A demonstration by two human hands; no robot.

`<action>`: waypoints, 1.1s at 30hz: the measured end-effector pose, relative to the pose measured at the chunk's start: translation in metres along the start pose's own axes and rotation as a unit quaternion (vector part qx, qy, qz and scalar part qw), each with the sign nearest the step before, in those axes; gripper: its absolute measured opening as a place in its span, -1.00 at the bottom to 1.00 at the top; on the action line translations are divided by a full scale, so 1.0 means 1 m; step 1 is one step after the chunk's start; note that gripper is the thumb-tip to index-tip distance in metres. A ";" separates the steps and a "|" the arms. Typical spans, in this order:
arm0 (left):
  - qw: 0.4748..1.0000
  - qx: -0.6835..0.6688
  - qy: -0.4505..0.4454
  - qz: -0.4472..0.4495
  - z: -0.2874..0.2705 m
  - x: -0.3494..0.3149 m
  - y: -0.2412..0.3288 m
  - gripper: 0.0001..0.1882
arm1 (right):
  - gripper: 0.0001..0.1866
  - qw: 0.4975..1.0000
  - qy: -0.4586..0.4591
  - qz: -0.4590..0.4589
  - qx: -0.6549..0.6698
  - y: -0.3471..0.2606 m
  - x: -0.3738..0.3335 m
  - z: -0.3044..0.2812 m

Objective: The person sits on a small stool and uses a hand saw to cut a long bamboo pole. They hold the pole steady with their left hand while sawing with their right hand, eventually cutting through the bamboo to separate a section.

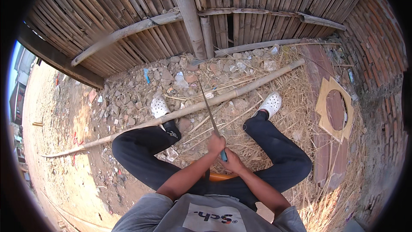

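Observation:
A long, narrow dark blade with a blue-green handle (224, 155) points away from me, over a bamboo pole (231, 95). It is seen nearly edge-on, so I cannot tell whether it is a saw or a machete. My left hand (216, 143) is closed around it where blade and handle meet. Just behind and to the right, my right hand (233, 162) is closed at the handle's end, its fingers partly hidden. The bamboo pole lies slanted across the ground in front of me, from far right to near left, passing by my left shoe (159, 106).
Beneath me shows an orange seat (221, 176). A bamboo wall (141, 4) stands ahead and a brick wall (380, 30) at the right. Rubble (124, 99) and dry straw (296, 99) cover the ground. A tan board with a round hole (322, 108) lies at right.

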State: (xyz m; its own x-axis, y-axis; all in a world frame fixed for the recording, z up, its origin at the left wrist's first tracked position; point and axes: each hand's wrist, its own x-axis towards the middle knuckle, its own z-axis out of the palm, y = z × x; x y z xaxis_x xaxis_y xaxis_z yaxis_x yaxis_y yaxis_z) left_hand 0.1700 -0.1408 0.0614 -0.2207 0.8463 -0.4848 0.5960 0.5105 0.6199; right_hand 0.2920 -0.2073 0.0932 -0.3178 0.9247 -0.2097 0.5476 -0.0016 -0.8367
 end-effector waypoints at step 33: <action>0.957 0.267 0.116 0.012 -0.048 0.224 -0.008 -0.46 | -0.89 0.954 0.191 0.125 0.192 -0.058 -0.022 0.019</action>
State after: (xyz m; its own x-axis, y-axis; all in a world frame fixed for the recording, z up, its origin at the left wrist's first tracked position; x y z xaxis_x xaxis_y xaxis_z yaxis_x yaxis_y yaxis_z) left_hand 0.0789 0.0519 -0.0226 -0.3310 0.8994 -0.2856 0.8984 0.3929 0.1963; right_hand 0.2522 -0.2350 0.1365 0.1322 0.9483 -0.2885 0.2224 -0.3120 -0.9237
